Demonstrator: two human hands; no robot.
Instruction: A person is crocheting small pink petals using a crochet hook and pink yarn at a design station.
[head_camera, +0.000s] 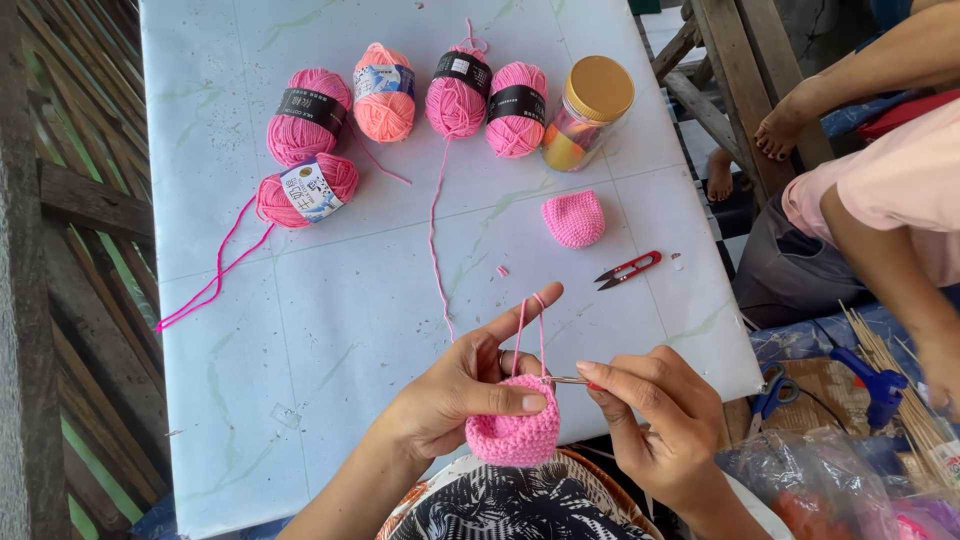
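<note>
My left hand (465, 385) pinches a small pink crocheted cup (513, 432) at the table's near edge, with pink yarn looped over the raised forefinger. My right hand (655, 415) grips a thin metal crochet hook (565, 380) whose tip is stuck into the cup's rim. The working strand (437, 230) runs up the table to a pink yarn ball (457, 95). A finished pink crocheted dome (574, 219) lies on the table beyond my hands.
Several pink and salmon yarn balls (307, 115) line the far part of the white table (330, 330), beside a gold-lidded jar (588, 112). Red thread snips (628, 269) lie right of centre. Another person (890, 200) sits at right near scissors (770, 390), a blue glue gun (872, 383) and bamboo sticks.
</note>
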